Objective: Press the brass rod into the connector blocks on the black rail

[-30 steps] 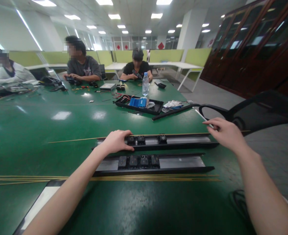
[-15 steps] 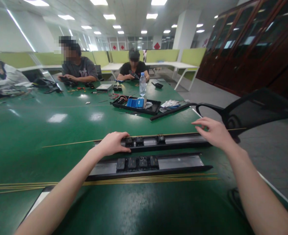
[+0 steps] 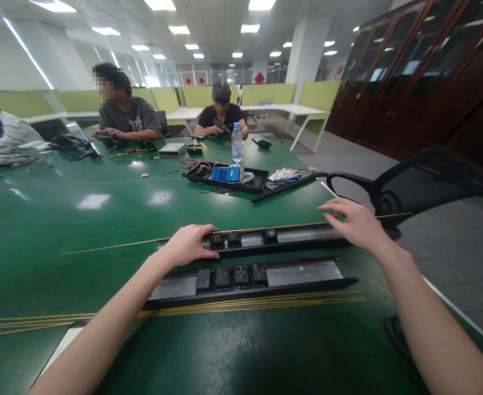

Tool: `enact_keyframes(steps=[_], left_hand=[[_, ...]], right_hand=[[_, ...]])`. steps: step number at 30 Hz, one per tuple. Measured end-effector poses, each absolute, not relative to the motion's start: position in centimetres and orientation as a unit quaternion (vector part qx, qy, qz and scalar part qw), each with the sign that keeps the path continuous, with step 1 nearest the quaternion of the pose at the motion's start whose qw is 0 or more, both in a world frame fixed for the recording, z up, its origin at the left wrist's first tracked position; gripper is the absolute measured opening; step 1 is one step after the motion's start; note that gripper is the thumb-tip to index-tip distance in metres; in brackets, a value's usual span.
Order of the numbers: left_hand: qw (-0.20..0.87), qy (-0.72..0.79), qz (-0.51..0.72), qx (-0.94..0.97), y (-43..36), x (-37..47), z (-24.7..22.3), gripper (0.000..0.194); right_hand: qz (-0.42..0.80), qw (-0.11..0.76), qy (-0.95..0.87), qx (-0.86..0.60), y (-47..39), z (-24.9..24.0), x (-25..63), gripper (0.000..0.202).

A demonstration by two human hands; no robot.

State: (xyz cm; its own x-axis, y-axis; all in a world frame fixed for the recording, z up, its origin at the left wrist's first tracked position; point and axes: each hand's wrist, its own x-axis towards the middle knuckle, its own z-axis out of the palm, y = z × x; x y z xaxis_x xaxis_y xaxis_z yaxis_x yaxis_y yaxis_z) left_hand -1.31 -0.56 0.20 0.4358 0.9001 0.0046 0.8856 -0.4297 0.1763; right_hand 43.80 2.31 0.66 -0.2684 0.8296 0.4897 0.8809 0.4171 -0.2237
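My left hand [image 3: 189, 243] grips the left part of the far black channel [image 3: 290, 245], thumb on the near side and fingers over the far side. Small black blocks [image 3: 270, 235] sit inside that channel. A thin brass-coloured rod [image 3: 113, 246] lies along its far edge and sticks out at both ends. Over the channel's right end is my right hand [image 3: 350, 219], its thumb and fingers apart, with nothing seen between them. Nearer to me, a second channel [image 3: 302, 271] holds several larger black blocks [image 3: 222, 278].
Several brass rods [image 3: 241, 305] lie along the near channel. Farther back are a black tray [image 3: 257, 181] with a blue part, a water bottle [image 3: 237, 144], white gloves [image 3: 283, 176] and a black strip [image 3: 290, 189]. A chair [image 3: 438, 178] stands at right. Three people sit beyond.
The view has shifted slightly. Both hands keep nearly the same places at the far channel, and the rod still lies along it.
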Motion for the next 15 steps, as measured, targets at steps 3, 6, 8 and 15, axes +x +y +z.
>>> enact_keyframes(steps=[3,6,8,15], left_hand=[[0.070,0.540,0.020,0.838,-0.5,-0.9,1.0,0.064],[0.071,0.553,-0.020,0.830,-0.3,0.1,2.1,0.063],[0.076,0.567,-0.032,0.819,-0.2,0.9,2.8,0.058],[0.060,0.596,-0.048,0.800,-0.1,2.3,2.9,0.058]], right_hand=[[-0.062,0.286,-0.814,-0.501,2.4,0.4,42.7,0.023],[-0.067,0.282,-0.845,-0.449,2.3,0.1,40.6,0.023],[-0.066,0.265,-0.865,-0.421,2.2,-0.2,39.1,0.024],[-0.054,0.254,-0.885,-0.386,1.6,-1.1,35.9,0.019]])
